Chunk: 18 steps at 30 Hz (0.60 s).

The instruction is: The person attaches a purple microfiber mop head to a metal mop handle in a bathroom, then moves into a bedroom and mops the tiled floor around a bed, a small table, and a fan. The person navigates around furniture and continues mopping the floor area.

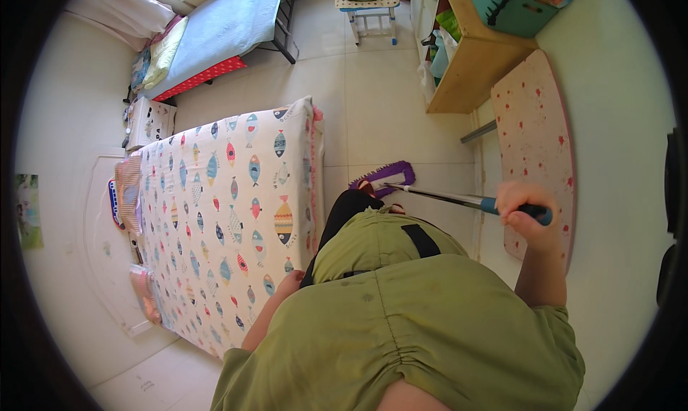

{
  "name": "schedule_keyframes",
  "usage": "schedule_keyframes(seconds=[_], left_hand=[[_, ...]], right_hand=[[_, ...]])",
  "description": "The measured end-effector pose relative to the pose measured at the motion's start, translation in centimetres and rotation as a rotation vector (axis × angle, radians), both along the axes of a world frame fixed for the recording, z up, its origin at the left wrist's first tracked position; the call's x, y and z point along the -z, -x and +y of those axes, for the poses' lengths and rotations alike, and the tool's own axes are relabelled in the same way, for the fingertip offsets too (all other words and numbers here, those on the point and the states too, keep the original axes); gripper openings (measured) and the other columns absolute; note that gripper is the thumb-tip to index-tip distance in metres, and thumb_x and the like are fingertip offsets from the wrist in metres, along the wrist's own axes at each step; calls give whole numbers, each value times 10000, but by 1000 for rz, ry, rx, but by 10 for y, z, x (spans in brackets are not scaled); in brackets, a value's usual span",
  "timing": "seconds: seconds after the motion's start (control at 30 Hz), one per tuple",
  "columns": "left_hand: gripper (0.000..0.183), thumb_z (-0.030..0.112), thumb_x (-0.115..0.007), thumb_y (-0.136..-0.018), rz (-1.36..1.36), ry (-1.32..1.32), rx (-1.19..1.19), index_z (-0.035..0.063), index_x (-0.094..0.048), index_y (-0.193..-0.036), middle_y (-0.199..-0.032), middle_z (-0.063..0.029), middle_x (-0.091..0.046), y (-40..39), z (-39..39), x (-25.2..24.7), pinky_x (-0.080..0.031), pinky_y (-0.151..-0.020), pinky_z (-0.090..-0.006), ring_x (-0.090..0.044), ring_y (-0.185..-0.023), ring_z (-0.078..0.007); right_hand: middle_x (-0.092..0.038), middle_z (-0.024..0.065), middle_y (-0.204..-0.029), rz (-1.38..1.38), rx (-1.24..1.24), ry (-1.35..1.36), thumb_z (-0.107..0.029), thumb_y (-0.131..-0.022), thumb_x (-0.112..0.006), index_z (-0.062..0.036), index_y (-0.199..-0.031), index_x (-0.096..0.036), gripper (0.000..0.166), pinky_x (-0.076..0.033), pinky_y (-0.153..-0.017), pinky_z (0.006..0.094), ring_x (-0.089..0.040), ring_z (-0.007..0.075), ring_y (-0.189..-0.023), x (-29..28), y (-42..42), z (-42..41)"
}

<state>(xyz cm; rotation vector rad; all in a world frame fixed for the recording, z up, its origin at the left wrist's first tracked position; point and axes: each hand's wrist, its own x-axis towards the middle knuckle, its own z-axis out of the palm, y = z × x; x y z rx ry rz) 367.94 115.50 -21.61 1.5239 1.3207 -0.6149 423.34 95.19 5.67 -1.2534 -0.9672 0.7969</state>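
Note:
My right hand [528, 209] grips the blue grip at the top of a flat mop's metal handle [457, 196]. That handle slants down to the purple fringed mop head [406, 170], which lies on the tiled floor in front of my feet. One shoe overlaps the near part of the mop pad. My left hand [293, 281] hangs low at my side, beside the foot of a bed with a fish-print cover [226, 212]. My clothing partly hides its fingers, and whether it touches the bed is unclear.
A second bed with a light blue cover [231, 24] stands at the far left. Ahead are a small table [368, 3] and a wooden cabinet [473, 56] bearing a teal box [505, 8]. Close to my right, a folded pink board [532, 131] leans against the wall.

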Motion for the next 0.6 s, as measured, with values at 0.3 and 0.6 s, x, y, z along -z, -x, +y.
schedule_keyframes(seconds=[0.3, 0.6], left_hand=[[408, 226, -646, -815, 43, -122, 133, 23, -562, -1160, -1040, -145, -656, -43, 21, -74, -484, -852, -340, -634, -967, -254], [367, 189, -591, -852, -283, -238, 351, 33, -556, -1182, -1137, -131, -613, -208, 72, -109, -457, -907, -338, -587, -1056, -256]], right_hand=[[-390, -19, -502, 152, 439, -434, -222, -908, -587, -67, -786, -496, 217, -351, -492, 286, -396, 110, -471, 27, -3, -6], [-462, 22, -607, 129, 616, -673, -92, -903, -537, -57, -837, -510, 80, -342, -508, 269, -380, 104, -505, 27, 19, 50]])
